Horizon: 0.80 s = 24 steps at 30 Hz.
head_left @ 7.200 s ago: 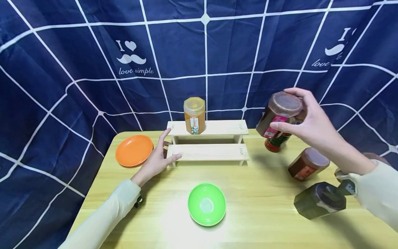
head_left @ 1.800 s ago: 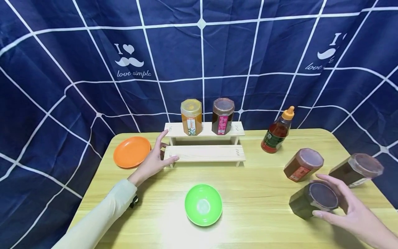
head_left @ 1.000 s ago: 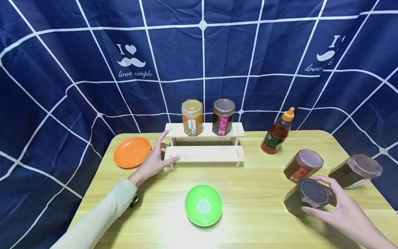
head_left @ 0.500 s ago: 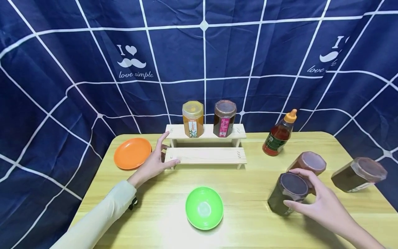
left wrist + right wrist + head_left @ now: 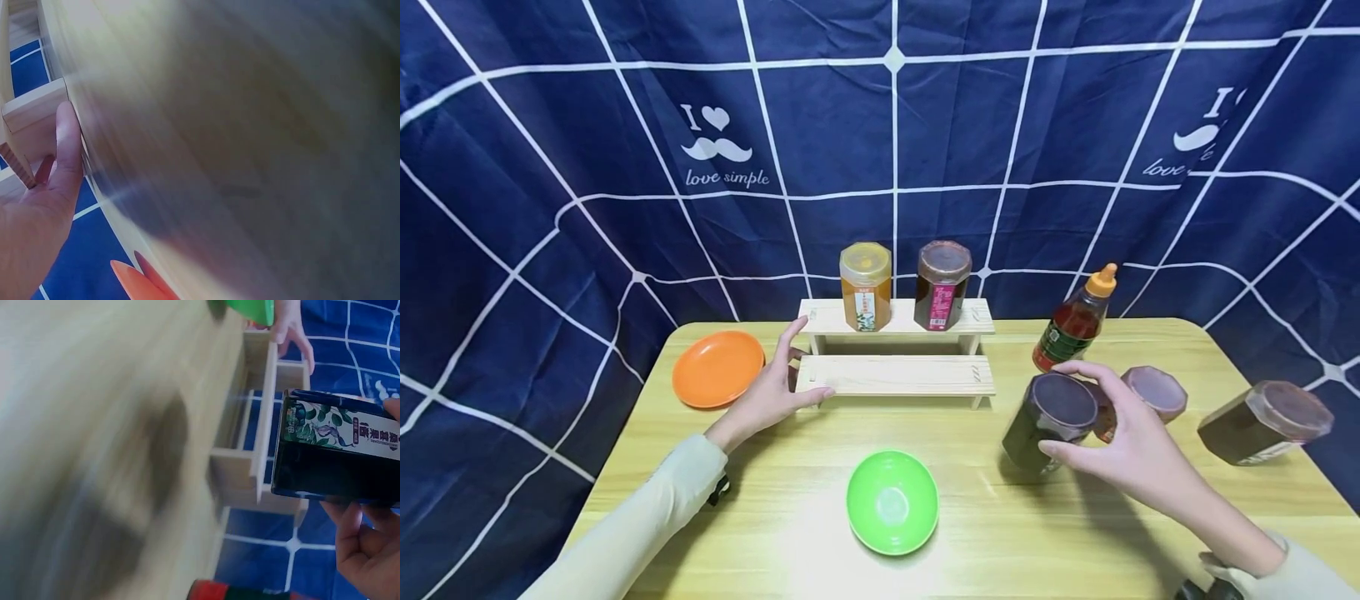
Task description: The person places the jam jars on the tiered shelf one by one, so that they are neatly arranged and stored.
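A dark octagonal jar with a plum-toned lid is held in my right hand, thumb on the near side and fingers on the far side. Its illustrated label faces the right wrist camera, and its shadow falls on the table below. My left hand grips the left end of a two-step wooden shelf, thumb at the lower board and index finger reaching the upper one. On the upper step stand an amber jar and a dark jar with a pink label.
Behind my right hand is a brown jar, partly hidden. A red sauce bottle stands right of the shelf, another dark jar farther right. A green bowl sits in front, an orange plate at left.
The pink-labelled jar went onto the upper step. My right hand then took the dark jar from the right and carried it leftward and up toward the shelf. My left hand stayed put.
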Tool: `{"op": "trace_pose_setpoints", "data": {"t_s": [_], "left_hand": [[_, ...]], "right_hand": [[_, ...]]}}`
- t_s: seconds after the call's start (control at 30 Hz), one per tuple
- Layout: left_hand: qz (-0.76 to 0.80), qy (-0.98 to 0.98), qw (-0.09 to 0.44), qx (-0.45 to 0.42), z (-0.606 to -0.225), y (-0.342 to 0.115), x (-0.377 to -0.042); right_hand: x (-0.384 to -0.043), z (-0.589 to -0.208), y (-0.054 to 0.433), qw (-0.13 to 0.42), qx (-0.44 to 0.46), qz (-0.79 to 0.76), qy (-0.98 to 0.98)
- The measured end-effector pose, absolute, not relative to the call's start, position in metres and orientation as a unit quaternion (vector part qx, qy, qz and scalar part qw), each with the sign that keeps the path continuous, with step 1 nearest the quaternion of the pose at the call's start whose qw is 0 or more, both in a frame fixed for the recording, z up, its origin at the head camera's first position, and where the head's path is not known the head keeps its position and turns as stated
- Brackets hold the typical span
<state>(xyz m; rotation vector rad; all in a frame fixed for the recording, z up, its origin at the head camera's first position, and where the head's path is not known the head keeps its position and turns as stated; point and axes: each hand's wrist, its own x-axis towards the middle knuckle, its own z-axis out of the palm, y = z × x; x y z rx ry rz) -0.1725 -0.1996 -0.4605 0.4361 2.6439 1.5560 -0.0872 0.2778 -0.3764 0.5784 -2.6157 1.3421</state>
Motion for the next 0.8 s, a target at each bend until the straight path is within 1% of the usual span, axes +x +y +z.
{"op": "trace_pose_setpoints", "data": {"t_s": [0.2,0.37,0.6,0.8], "left_hand": [[0.492,0.858,0.019,0.149,-0.461,-0.201,-0.173],[0.488,0.859,0.016,0.156,-0.462,-0.201,-0.173],[0.481,0.862,0.022,0.157,-0.462,-0.201,-0.172],[0.474,0.866,0.016,0.158,-0.461,-0.202,-0.172]], "right_hand": [[-0.103,-0.367,0.255,0.094,0.211,0.437,-0.869],[-0.117,-0.363,0.235,0.101,0.223,0.433,-0.867],[-0.132,-0.362,0.203,0.077,0.197,0.425,-0.88],[-0.147,-0.367,0.171,0.069,0.204,0.453,-0.865]]}}
